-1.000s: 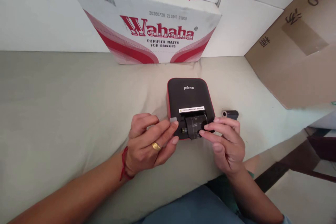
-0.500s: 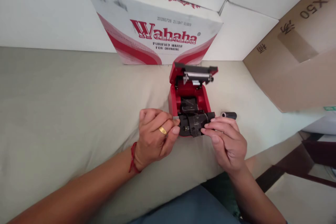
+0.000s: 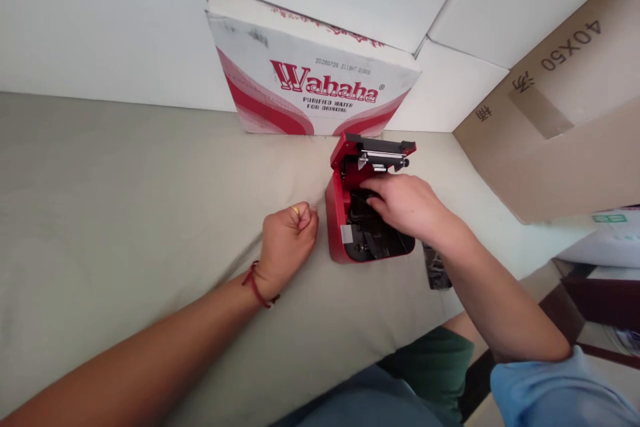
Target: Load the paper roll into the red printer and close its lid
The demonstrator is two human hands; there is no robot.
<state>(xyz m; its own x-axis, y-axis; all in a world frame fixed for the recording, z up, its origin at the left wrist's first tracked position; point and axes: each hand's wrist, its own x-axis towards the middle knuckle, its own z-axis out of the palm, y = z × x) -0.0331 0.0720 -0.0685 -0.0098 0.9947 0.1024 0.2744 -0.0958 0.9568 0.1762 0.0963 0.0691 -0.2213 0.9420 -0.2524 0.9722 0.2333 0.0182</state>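
Note:
A small red device (image 3: 336,227) with black insides stands on the beige cloth, its lid (image 3: 380,147) tipped up at the back. My right hand (image 3: 407,203) reaches into the open compartment from the right. Its fingers are stretched over the black parts inside, with nothing visibly held. My left hand (image 3: 287,240) rests on the cloth just left of the device, curled into a fist with a gold ring showing. A black piece (image 3: 436,268) lies on the cloth right of the device, partly hidden under my right forearm.
A white and red Wahaha water carton (image 3: 320,90) stands right behind the device. A large brown cardboard box (image 3: 550,127) leans at the right. White boxes form the back wall. The beige cloth surface (image 3: 125,200) ends at the front right, where the floor shows.
The device's lid has gone from closed to open. My right hand moved from the front into the compartment. My left hand let go and curled into a fist. The black front piece now lies at the right.

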